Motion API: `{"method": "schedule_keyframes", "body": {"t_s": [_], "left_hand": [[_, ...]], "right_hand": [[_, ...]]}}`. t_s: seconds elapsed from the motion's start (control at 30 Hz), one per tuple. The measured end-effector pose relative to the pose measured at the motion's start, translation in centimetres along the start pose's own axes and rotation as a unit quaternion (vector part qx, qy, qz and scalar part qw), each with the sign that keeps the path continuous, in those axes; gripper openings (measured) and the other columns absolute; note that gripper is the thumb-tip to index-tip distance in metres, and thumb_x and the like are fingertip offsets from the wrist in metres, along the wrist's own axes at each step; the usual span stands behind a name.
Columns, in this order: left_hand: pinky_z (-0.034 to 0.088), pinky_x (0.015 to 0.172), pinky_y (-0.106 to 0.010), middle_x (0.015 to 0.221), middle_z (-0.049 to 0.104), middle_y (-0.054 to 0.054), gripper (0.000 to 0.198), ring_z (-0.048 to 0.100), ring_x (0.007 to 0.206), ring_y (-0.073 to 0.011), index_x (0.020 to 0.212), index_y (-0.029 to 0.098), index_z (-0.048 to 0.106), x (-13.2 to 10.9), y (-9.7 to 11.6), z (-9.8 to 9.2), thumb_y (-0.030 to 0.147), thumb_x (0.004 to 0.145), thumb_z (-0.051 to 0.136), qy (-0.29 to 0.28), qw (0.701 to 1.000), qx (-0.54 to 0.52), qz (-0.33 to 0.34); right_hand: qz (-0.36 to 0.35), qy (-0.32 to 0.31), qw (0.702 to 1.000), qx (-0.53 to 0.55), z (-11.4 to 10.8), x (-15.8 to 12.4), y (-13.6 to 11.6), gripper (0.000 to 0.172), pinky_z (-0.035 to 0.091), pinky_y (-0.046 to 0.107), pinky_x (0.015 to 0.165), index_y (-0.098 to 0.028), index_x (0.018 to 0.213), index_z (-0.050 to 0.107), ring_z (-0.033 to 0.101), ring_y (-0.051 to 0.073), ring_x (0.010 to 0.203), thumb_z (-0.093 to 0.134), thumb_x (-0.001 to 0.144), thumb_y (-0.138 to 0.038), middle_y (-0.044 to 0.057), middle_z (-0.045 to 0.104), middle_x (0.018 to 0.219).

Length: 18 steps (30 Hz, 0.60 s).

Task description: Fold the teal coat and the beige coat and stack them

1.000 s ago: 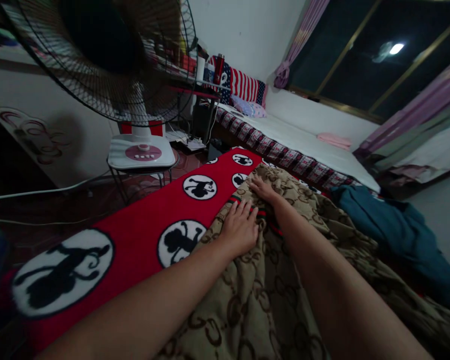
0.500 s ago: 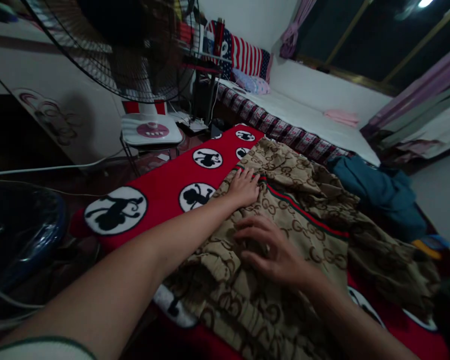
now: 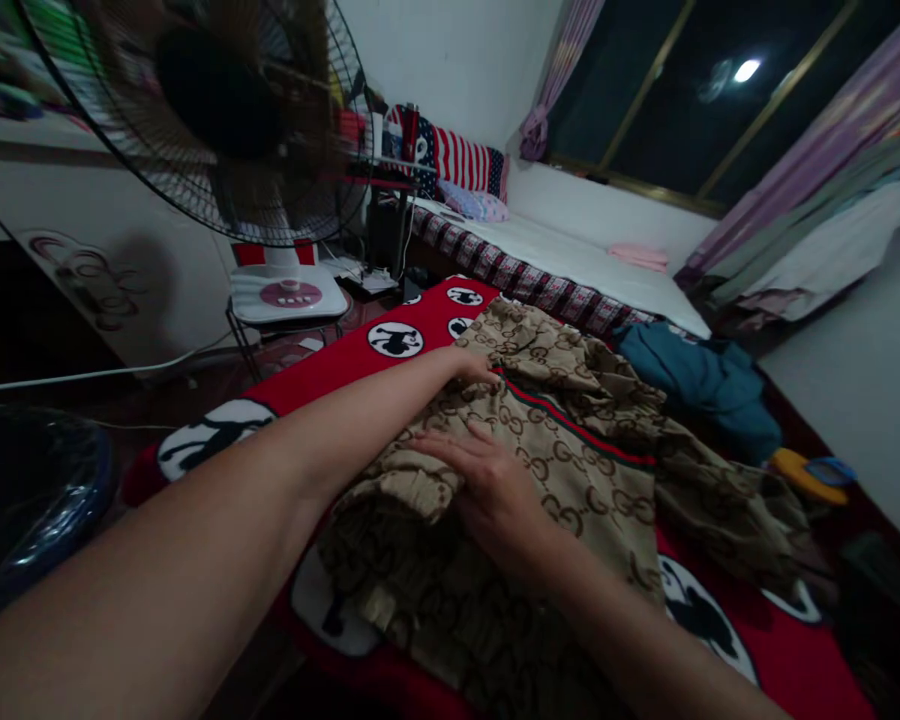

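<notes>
A tan garment point(image 3: 570, 460) with a brown ring pattern and a red-green stripe lies rumpled on a red blanket point(image 3: 345, 365) with black-and-white round figures. My left hand point(image 3: 471, 368) rests on the garment's far left edge near the stripe, fingers curled over the cloth. My right hand point(image 3: 487, 490) lies flat on the cloth nearer to me, fingers stretched out to the left over a bunched fold.
A standing fan point(image 3: 217, 110) spins at the left with its white base point(image 3: 289, 297) on a small stand. A teal cloth point(image 3: 690, 380) lies beyond the garment. A low bed point(image 3: 570, 260) with pillows runs along the window wall. A dark round tub point(image 3: 30, 490) sits at far left.
My right hand drew back from the garment's far end to its near part and now presses flat there. My left hand stayed at the far left edge. The view swung about.
</notes>
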<state>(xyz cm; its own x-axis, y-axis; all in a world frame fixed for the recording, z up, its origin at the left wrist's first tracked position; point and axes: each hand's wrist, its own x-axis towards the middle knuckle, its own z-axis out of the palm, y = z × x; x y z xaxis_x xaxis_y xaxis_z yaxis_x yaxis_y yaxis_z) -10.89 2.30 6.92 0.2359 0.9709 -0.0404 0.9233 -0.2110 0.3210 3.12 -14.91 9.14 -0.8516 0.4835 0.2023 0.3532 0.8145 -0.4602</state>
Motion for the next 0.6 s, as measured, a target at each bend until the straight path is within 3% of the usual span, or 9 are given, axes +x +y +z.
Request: {"method": "schedule_keyframes", "body": {"t_s": [0.1, 0.17, 0.2, 0.27, 0.33, 0.43, 0.5, 0.6], "left_hand": [[0.030, 0.109, -0.044, 0.145, 0.043, -0.015, 0.056, 0.041, 0.132, -0.0289, 0.139, 0.014, 0.044, -1.2, 0.6, 2.0, 0.046, 0.094, 0.038, 0.092, 0.995, 0.012, -0.026], [0.016, 0.114, -0.048, 0.151, 0.033, -0.017, 0.057, 0.026, 0.141, -0.0296, 0.143, 0.013, 0.038, -1.9, 0.7, 4.0, 0.043, 0.094, 0.038, 0.150, 0.988, 0.025, -0.028], [0.015, 0.115, -0.047, 0.151, 0.034, -0.017, 0.056, 0.026, 0.141, -0.0291, 0.142, 0.015, 0.040, -2.0, 0.6, 4.9, 0.043, 0.094, 0.038, 0.185, 0.982, 0.036, -0.027], [0.016, 0.115, -0.047, 0.149, 0.037, -0.015, 0.054, 0.028, 0.140, -0.0286, 0.141, 0.019, 0.043, -1.9, 0.3, 6.2, 0.044, 0.094, 0.039, 0.221, 0.974, 0.053, -0.020], [0.019, 0.114, -0.047, 0.149, 0.038, -0.013, 0.054, 0.031, 0.139, -0.0289, 0.142, 0.022, 0.043, -1.6, 0.1, 6.6, 0.045, 0.093, 0.039, 0.227, 0.972, 0.062, -0.017], [0.019, 0.114, -0.047, 0.150, 0.037, -0.011, 0.054, 0.032, 0.139, -0.0289, 0.142, 0.024, 0.043, -1.3, -0.1, 6.5, 0.046, 0.093, 0.038, 0.227, 0.971, 0.067, -0.017], [0.019, 0.114, -0.046, 0.149, 0.038, -0.011, 0.053, 0.032, 0.138, -0.0290, 0.142, 0.024, 0.044, -1.3, 0.0, 6.4, 0.046, 0.093, 0.038, 0.228, 0.971, 0.069, -0.018], [0.019, 0.114, -0.046, 0.149, 0.039, -0.011, 0.053, 0.033, 0.138, -0.0290, 0.141, 0.024, 0.045, -1.4, 0.1, 6.4, 0.045, 0.093, 0.039, 0.230, 0.970, 0.073, -0.020]], "right_hand": [[-0.020, -0.093, 0.995, 0.007, 0.6, -1.6, 0.6, 0.065, 0.019, 0.048, 0.115, -0.023, 0.133, 0.051, 0.046, 0.022, 0.130, 0.048, 0.070, -0.008, 0.005, 0.054, 0.138], [-0.035, -0.122, 0.992, 0.027, 0.5, -2.7, 1.5, 0.058, 0.026, 0.042, 0.112, -0.024, 0.127, 0.057, 0.049, 0.020, 0.127, 0.050, 0.073, -0.009, 0.003, 0.058, 0.134], [-0.032, -0.119, 0.992, 0.036, 0.1, -3.1, 2.3, 0.053, 0.033, 0.036, 0.108, -0.025, 0.123, 0.060, 0.054, 0.018, 0.120, 0.049, 0.075, -0.008, 0.002, 0.063, 0.127], [0.012, -0.066, 0.997, 0.023, -1.6, -4.0, 4.5, 0.044, 0.045, 0.026, 0.092, -0.025, 0.113, 0.066, 0.064, 0.014, 0.100, 0.047, 0.078, -0.007, 0.000, 0.071, 0.106], [0.107, 0.034, 0.992, -0.064, -4.2, -4.9, 7.8, 0.036, 0.049, 0.024, 0.079, -0.022, 0.106, 0.068, 0.066, 0.015, 0.088, 0.047, 0.080, -0.008, 0.002, 0.072, 0.097], [0.243, 0.123, 0.921, -0.278, -8.3, -6.3, 13.5, 0.032, 0.046, 0.033, 0.090, -0.019, 0.108, 0.066, 0.058, 0.022, 0.108, 0.050, 0.081, -0.010, 0.009, 0.064, 0.119], [0.332, 0.125, 0.851, -0.387, -10.5, -7.2, 16.7, 0.040, 0.045, 0.038, 0.091, -0.014, 0.119, 0.059, 0.051, 0.030, 0.117, 0.059, 0.079, -0.017, 0.015, 0.054, 0.131], [0.450, 0.121, 0.764, -0.446, -12.4, -8.0, 19.9, 0.062, 0.046, 0.040, 0.085, -0.008, 0.131, 0.046, 0.049, 0.034, 0.115, 0.065, 0.079, -0.036, 0.021, 0.051, 0.129]]}}
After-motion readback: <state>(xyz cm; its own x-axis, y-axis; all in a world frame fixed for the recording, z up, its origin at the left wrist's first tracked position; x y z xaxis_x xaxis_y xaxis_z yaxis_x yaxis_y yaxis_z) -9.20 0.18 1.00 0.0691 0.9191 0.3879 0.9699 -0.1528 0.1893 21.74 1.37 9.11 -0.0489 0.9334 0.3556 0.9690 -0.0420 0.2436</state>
